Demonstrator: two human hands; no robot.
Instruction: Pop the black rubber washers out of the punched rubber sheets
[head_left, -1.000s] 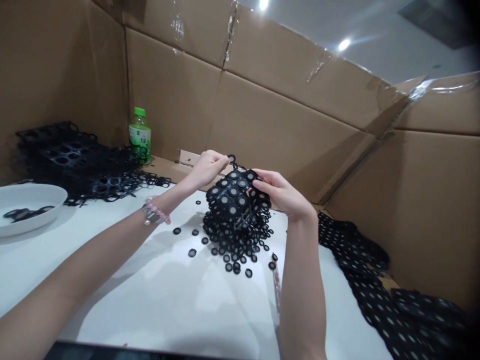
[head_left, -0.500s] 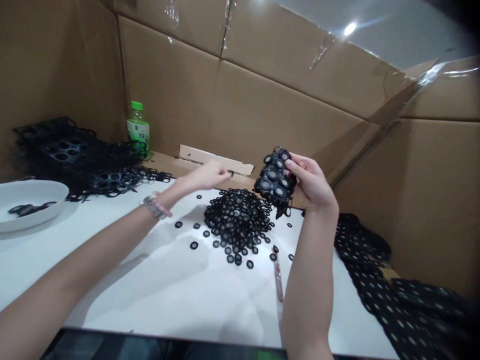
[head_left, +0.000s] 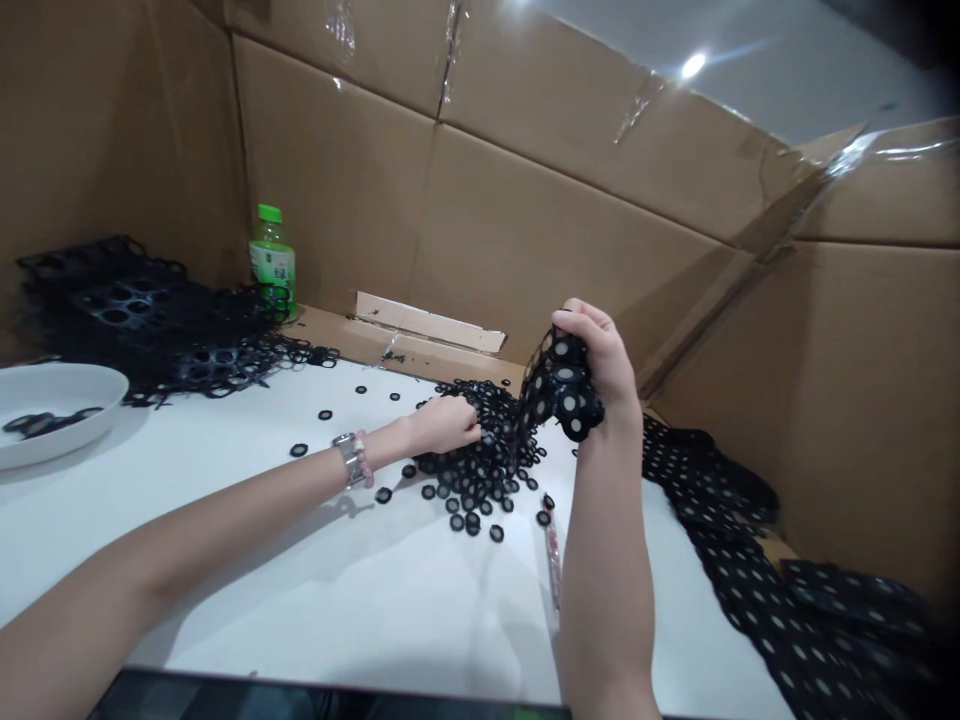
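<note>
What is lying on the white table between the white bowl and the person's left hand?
In the head view, a few loose black rings lie scattered on the white table between the white bowl and the left hand.

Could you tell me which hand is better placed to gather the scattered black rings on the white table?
Probably the left hand: it is at the heap of black rings, fingers on it, while the right hand is raised, gripping a bunched black ring mesh.
</note>
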